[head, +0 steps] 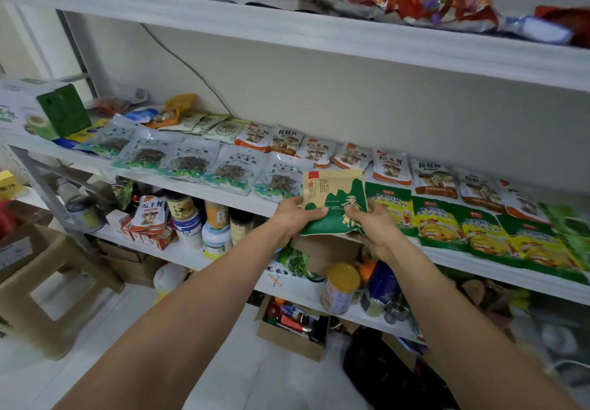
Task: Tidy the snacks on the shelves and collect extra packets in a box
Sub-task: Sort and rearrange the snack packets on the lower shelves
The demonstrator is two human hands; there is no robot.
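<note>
You grip a tan-and-green packet with left hand and right hand, at the middle shelf's front edge.

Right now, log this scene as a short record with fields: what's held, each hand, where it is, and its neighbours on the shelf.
Held item: tan-and-green packet, upright, printed face toward camera
Left hand: grips its lower left edge
Right hand: grips its lower right corner
Location: at the front edge of the middle shelf
Left neighbour: row of clear packets of dark dried food
Right neighbour: row of green-and-yellow packets
Behind: orange-and-white mushroom packets
Floor: open cardboard box
</note>
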